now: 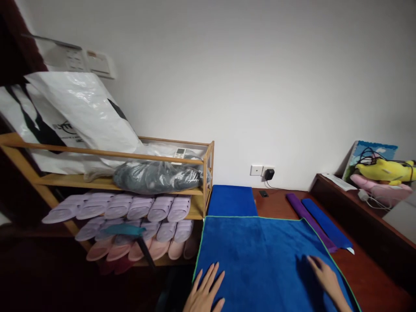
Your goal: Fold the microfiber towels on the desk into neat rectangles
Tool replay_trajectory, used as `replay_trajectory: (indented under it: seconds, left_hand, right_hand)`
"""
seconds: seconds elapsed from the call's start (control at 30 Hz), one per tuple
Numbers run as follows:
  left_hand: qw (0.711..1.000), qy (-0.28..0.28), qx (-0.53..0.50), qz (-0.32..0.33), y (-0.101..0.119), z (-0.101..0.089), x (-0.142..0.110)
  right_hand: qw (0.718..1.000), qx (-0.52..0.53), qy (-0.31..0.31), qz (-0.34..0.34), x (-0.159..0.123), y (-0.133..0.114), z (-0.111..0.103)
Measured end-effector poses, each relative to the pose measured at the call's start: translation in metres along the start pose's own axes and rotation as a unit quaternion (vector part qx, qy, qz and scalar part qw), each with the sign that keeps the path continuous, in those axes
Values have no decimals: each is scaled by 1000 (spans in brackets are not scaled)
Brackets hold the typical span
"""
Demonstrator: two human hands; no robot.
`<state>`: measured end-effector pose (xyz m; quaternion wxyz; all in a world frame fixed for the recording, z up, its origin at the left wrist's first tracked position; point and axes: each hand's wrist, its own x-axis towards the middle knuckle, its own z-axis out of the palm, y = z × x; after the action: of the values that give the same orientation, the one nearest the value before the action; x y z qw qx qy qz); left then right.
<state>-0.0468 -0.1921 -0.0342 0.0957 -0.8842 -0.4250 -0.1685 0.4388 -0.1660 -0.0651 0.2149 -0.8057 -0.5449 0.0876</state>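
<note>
A large blue towel [263,251] with a green edge lies spread flat on the dark wooden table [373,281]. My left hand [204,290] rests flat on the towel's near left edge, fingers stretched and slightly apart. My right hand [326,277] lies flat on the towel near its right edge, fingers extended. Neither hand holds anything. A second blue towel [232,200], folded, sits just beyond the spread one by the wall.
A purple folded cloth [308,219] and a blue folded cloth [326,223] lie to the right. A wooden shoe rack [195,208] with several slippers stands at left. A plugged charger [269,174] is on the wall. Plush toys [385,175] sit on a raised ledge at right.
</note>
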Motion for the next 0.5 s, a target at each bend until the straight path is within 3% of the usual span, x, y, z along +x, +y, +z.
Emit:
replay_trajectory:
  seconds: [0.13,0.3,0.4,0.5]
  left_hand:
    - [1000,8,20,-8,-2,1,-4]
    - [997,20,66,22,-6,12,-4]
    - [995,30,93,30,-11,22,-6]
    - [994,45,85,46,-16,27,-7]
  right_hand:
    - [999,-18,38,-20,27,-2,5]
    - [994,-88,61,-9,28,10,31]
    - [989,-120,85,-11,19,21,21]
    - [983,-145,110,33,-5,36,2]
